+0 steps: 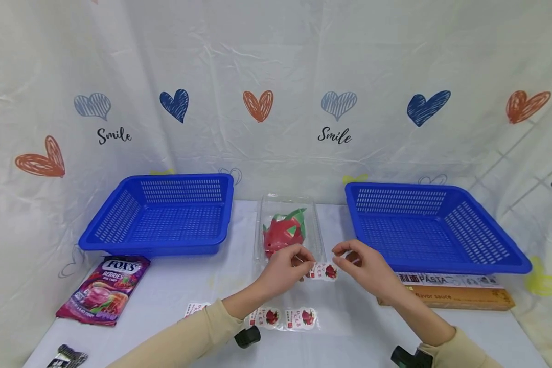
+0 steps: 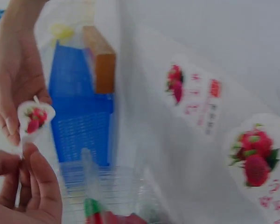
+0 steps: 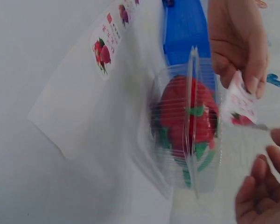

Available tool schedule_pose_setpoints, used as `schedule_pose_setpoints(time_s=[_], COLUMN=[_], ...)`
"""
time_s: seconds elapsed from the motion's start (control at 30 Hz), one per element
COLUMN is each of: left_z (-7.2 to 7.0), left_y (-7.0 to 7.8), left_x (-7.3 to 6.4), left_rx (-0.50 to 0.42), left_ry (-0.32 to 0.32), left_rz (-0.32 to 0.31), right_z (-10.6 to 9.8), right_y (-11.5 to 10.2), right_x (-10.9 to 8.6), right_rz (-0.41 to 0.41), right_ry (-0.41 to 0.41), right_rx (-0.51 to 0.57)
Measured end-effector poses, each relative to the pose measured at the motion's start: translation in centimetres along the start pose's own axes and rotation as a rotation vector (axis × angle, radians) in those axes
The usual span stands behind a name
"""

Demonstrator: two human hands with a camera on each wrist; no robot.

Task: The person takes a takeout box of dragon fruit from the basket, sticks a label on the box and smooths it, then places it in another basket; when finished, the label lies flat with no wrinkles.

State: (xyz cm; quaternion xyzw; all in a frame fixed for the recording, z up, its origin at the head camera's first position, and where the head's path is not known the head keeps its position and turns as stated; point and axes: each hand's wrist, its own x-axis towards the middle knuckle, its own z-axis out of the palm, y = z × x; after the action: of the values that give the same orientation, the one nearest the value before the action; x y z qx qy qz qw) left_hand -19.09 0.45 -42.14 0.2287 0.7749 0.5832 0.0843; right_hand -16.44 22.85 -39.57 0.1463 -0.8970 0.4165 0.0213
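Observation:
Between its thumb and fingertips my left hand (image 1: 285, 267) pinches a white sticker (image 1: 324, 271) printed with a red dragon fruit. Just past the sticker's free end is my right hand (image 1: 364, 267), its fingers bent and apart from the thumb, with nothing between them. Behind the hands sits a clear plastic box (image 1: 319, 230) with a red and green dragon fruit (image 1: 282, 235) inside; the left hand overlaps its front. Below, a sheet of stickers (image 1: 301, 318) lies on the table, partly hidden by the left forearm.
A blue basket (image 1: 223, 240) stands at the back left, another blue basket (image 1: 356, 225) at the back right. A purple candy bag (image 1: 103, 291) lies at the left, and a pasta box (image 1: 460, 297) is in front of the right basket. A small black packet (image 1: 66, 358) is at the near left.

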Motion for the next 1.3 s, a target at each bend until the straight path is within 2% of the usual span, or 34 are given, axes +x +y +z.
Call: schedule_pose_setpoints(time_s=[0.07,0.13,0.23,0.3,0.47,0.53,0.67,0.8,0.93,1.13,1.2,1.3], left_z=[-0.4,-0.7,-1.2,-1.4,-1.6,-1.6,-1.6,-1.5,-1.6,-2.4,-2.8,-3.4], left_y=[0.5,1.1,1.6,1.8,2.1,2.0,1.8,1.8,1.7,1.9,2.0,2.0], left_x=[0.5,1.0,1.5,1.5,1.5,1.5,1.5,1.4,1.3,1.5,1.7,2.1], left_rx=[-0.090,-0.185,-0.296,-0.334,-0.396,-0.419,-0.455,-0.467,-0.415,-0.236,-0.169,-0.086], left_ry=[0.072,0.130,0.177,0.193,0.223,0.227,0.214,0.171,0.131,0.149,0.148,0.119], left_rz=[-0.060,-0.111,-0.171,-0.199,-0.256,-0.270,-0.283,-0.293,-0.267,-0.100,-0.044,0.001], right_z=[0.2,0.4,0.8,1.0,1.2,1.2,1.2,1.3,1.2,0.8,0.8,0.9], right_y=[-0.1,-0.3,-0.7,-0.9,-1.2,-1.3,-1.5,-1.5,-1.5,-1.6,-1.6,-1.8], right_x=[0.2,0.3,0.3,0.4,0.5,0.6,0.8,1.3,1.7,2.6,2.9,3.5], right_rz=[-0.032,-0.073,-0.124,-0.147,-0.176,-0.191,-0.206,-0.147,-0.069,0.009,0.022,0.030], right_ry=[0.118,0.171,0.159,0.146,0.218,0.205,0.106,0.085,0.103,0.171,0.169,0.141], right_rx=[-0.022,-0.021,0.000,0.021,0.054,0.054,0.053,0.086,0.113,0.120,0.135,0.165])
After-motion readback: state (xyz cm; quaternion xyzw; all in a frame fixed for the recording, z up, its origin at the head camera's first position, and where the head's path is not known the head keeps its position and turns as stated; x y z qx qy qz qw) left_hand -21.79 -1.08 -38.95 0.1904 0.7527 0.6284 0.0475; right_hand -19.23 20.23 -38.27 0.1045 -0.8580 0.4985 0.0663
